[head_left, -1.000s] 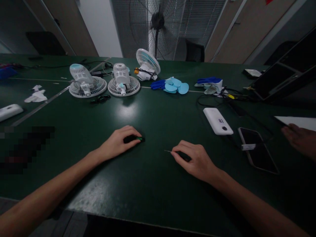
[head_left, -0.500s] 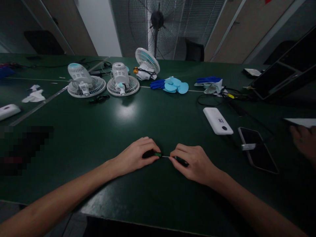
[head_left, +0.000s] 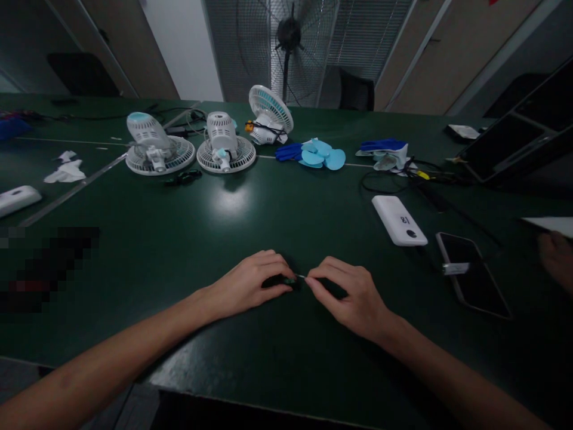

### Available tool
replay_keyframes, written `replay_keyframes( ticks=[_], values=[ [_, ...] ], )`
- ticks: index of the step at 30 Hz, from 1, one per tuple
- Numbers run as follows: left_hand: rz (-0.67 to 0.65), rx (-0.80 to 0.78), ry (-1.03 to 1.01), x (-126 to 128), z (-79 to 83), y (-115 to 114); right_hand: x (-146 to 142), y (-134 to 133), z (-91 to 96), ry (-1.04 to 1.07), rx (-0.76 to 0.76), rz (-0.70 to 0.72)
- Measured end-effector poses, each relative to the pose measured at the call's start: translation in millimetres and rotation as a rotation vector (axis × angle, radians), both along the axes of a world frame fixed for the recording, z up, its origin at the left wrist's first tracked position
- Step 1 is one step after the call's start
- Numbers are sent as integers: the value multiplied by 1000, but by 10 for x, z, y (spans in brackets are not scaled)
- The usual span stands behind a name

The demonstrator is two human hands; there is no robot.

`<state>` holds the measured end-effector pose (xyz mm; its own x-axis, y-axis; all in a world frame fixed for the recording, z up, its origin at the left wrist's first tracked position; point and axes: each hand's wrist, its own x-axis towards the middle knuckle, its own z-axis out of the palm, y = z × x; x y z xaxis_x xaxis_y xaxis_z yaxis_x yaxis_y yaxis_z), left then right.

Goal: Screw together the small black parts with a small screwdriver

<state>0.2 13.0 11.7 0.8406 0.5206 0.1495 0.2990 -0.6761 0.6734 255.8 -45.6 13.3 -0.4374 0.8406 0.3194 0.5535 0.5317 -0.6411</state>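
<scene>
Both my hands rest on the dark green table near its front edge. My left hand is closed round a small dark handle with a green end. My right hand pinches a thin metal bit whose tip meets that green end. The two hands almost touch. The part of the dark piece under my right palm is hidden.
Three small white desk fans, light blue fan blades and blue gloves lie at the back. A white power bank and a phone lie at the right, near another person's hand.
My left hand slid right with the handle until it met the bit held in my right hand. In the last half second the gap between them closed.
</scene>
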Motion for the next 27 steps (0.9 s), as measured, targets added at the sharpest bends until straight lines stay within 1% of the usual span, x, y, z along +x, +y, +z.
replay_keyframes(
  ticks=[5, 8, 15, 18, 20, 25, 27],
  values=[
    [8, 0, -7, -5, 15, 1, 32, 20, -33, -19, 4, -12],
    [4, 6, -4, -12, 22, 6, 77, 27, -45, -57, 3, 15],
    [9, 16, 1, -31, -1, 0, 137, 10, -14, -264, -17, 78],
    [19, 24, -4, -28, -4, -8, 117, 6, -13, -308, -2, 87],
    [10, 26, -3, -22, 2, -9, 75, 9, -15, -288, 8, 81],
    [2, 30, 5, -12, 29, -5, -38, 23, -7, -76, 33, 32],
    [1, 29, 8, -14, 35, -5, -29, 28, -15, -72, 41, 29]
  ],
)
